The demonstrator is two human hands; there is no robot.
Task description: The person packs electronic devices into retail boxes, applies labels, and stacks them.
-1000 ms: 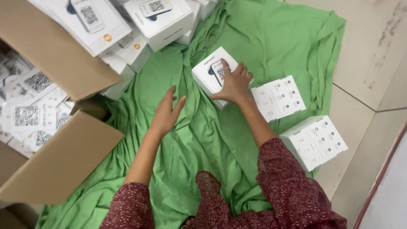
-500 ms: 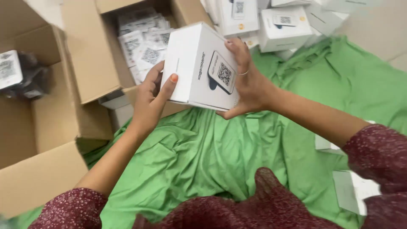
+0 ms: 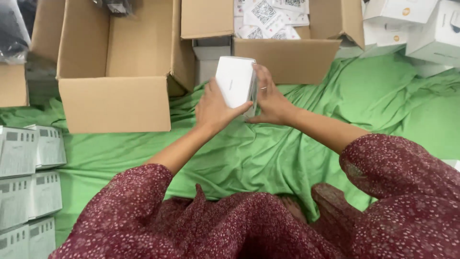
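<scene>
- Holding a small white carton (image 3: 235,82) above the green cloth (image 3: 268,158), the person has both hands on it, and it sits just in front of the gap between two open cardboard boxes.
- The left hand (image 3: 214,109) is clasped on the carton's lower left side, with the thumb pressed up against its front face.
- The right hand (image 3: 269,101) is clasped on the carton's right edge, fingers spread along it; a ring shows on one finger.
- The carton is tilted, its plain white face turned toward the camera.
- The large empty cardboard box (image 3: 115,72) stands to the left of the hands on the cloth, flaps open.
- The second cardboard box (image 3: 287,60) lies just beyond the hands and holds flat white packets printed with square black codes (image 3: 270,17).
- More white cartons (image 3: 412,24) are piled at the upper right, past the edge of the cloth.
- A stack of grey-white cartons (image 3: 28,182) sits at the left edge, well apart from the hands.
- Both arms wear dark red sleeves with a small pale print (image 3: 397,187).
- The cloth is rumpled and covers most of the floor in view.
</scene>
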